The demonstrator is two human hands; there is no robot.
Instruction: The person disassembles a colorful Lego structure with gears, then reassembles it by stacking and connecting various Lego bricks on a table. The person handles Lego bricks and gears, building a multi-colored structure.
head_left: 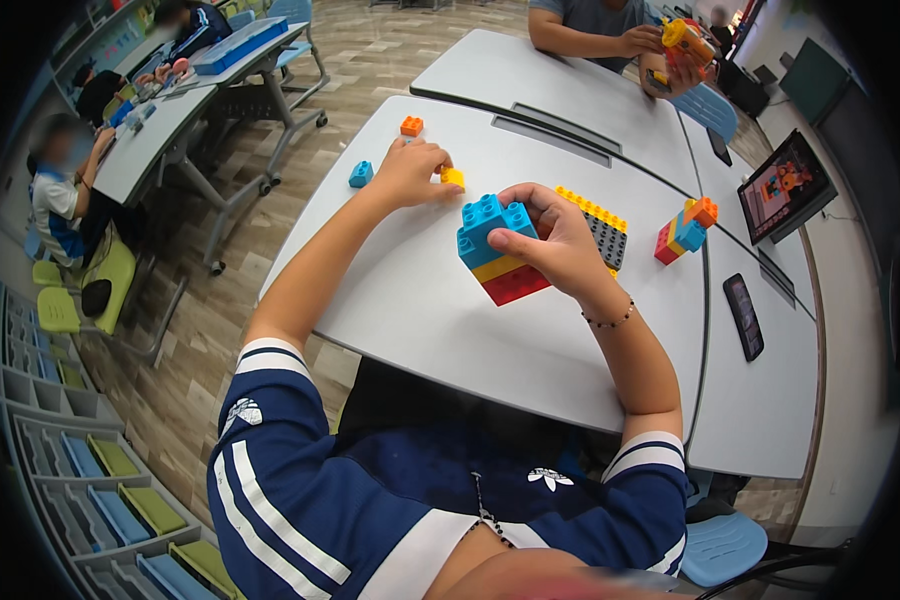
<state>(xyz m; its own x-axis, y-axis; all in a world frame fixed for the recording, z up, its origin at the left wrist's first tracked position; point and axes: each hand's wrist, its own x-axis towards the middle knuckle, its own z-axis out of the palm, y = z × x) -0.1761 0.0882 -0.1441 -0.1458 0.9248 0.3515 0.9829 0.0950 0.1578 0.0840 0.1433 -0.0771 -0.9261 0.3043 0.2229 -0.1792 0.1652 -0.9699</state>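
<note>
My right hand [550, 240] grips a block of toy bricks [500, 262], raised above the table, with blue bricks on top, a yellow layer in the middle and red at the bottom. Farther left, my left hand [408, 175] is at the tabletop, its thumb and a finger closed around a small yellow brick [453, 179]. An orange brick [411, 126] lies just beyond that hand, and a blue brick [361, 174] sits to its left. Another bit of blue is mostly covered by the left hand.
Behind my right hand lies a dark grey studded plate [607, 243] edged with yellow bricks. Farther right stand a small multicoloured brick build [686, 232], a phone [743, 317] and a tablet [785, 188]. Across the table, another person holds an orange-and-yellow build [688, 42].
</note>
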